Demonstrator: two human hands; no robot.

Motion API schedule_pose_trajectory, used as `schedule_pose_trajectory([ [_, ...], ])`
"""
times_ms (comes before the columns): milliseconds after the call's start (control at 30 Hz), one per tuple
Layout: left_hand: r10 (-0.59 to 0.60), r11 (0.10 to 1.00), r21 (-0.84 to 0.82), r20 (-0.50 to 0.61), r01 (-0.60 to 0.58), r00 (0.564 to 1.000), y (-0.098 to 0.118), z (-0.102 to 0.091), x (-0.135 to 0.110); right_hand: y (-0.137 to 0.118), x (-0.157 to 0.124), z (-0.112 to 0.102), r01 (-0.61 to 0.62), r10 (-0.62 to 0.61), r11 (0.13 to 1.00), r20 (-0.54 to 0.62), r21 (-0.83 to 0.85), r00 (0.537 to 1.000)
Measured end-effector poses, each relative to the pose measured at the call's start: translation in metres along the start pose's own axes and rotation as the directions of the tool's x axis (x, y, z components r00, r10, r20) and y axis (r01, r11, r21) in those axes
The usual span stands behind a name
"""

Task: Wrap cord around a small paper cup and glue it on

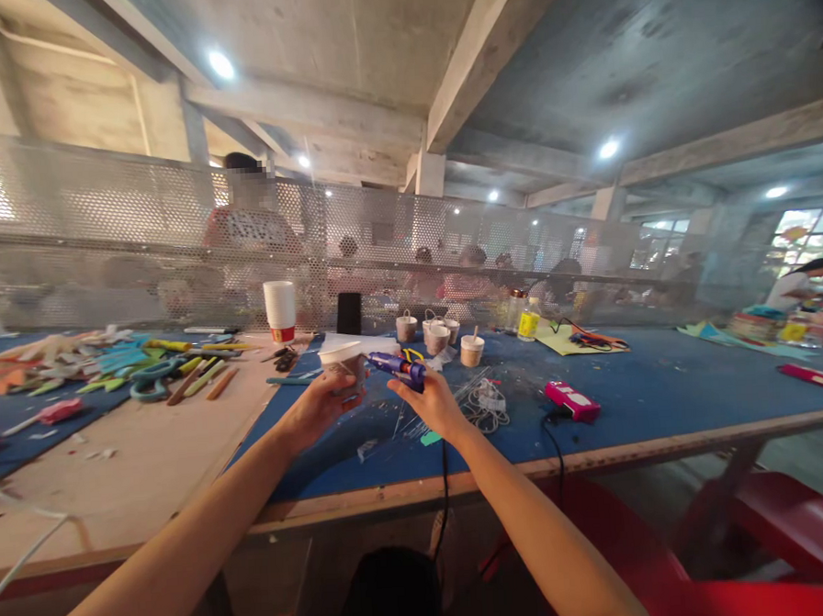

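Note:
My left hand is wrapped round a paper cup with a white rim and a brownish-grey side, held above the blue table mat. In my right hand is a purple hot glue gun, its nozzle pointing left at the cup's side. Whether the nozzle touches the cup I cannot tell. A black cord hangs from the glue gun over the table's front edge. Just beyond my hands stand several small cups, some with cord handles. Below my right hand lies a tangle of pale cord.
To the left are scissors, coloured sticks and scraps, with a stack of white cups behind. A pink box and a yellow-labelled bottle stand right. A perforated metal screen borders the table; people are beyond it. Red stools stand below right.

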State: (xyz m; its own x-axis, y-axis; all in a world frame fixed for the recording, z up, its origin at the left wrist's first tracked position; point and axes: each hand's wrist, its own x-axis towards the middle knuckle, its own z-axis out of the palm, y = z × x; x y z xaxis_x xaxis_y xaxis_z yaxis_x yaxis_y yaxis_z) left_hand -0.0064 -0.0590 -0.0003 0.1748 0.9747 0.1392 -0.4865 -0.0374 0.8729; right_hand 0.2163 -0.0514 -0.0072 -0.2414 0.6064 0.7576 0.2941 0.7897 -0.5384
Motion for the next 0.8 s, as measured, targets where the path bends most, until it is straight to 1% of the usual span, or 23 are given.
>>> schedule_pose_trajectory([
  [133, -0.015, 1.000, -0.023, 0.011, 0.015, 1.000, 0.000, -0.001, 0.000, -0.004, 0.001, -0.002, -0.085, 0.084, 0.995, 0.011, 0.056, 0.996],
  [233, -0.014, 0.999, -0.038, 0.005, 0.014, 1.000, 0.001, 0.000, -0.001, 0.001, 0.002, -0.003, -0.223, 0.223, 0.968, 0.019, 0.113, 0.975],
  [300, -0.016, 0.999, -0.031, -0.009, 0.016, 1.000, 0.001, 0.000, -0.002, 0.010, 0.004, -0.002, -0.322, 0.325, 0.929, 0.012, 0.181, 0.946],
  [367, -0.020, 1.000, -0.016, -0.019, 0.019, 1.000, 0.001, 0.000, -0.001, 0.020, 0.006, -0.001, -0.405, 0.423, 0.873, -0.009, 0.273, 0.906],
  [433, -0.019, 1.000, 0.001, -0.020, 0.019, 1.000, 0.000, -0.001, 0.000, 0.029, 0.008, 0.000, -0.492, 0.528, 0.800, -0.013, 0.343, 0.849],
  [467, -0.015, 1.000, 0.007, -0.020, 0.015, 1.000, -0.001, -0.002, 0.001, 0.033, 0.008, 0.000, -0.536, 0.573, 0.768, -0.004, 0.351, 0.819],
  [533, -0.005, 1.000, 0.012, -0.017, 0.005, 1.000, -0.002, -0.004, 0.002, 0.039, 0.009, -0.001, -0.605, 0.632, 0.733, 0.017, 0.313, 0.775],
  [567, -0.001, 1.000, 0.011, -0.015, 0.001, 1.000, -0.003, -0.004, 0.003, 0.041, 0.009, -0.003, -0.624, 0.644, 0.731, 0.025, 0.278, 0.765],
  [800, -0.029, 0.999, -0.037, -0.010, 0.028, 1.000, -0.005, -0.006, 0.005, 0.052, 0.007, -0.010, -0.662, 0.662, 0.746, 0.025, 0.077, 0.749],
])
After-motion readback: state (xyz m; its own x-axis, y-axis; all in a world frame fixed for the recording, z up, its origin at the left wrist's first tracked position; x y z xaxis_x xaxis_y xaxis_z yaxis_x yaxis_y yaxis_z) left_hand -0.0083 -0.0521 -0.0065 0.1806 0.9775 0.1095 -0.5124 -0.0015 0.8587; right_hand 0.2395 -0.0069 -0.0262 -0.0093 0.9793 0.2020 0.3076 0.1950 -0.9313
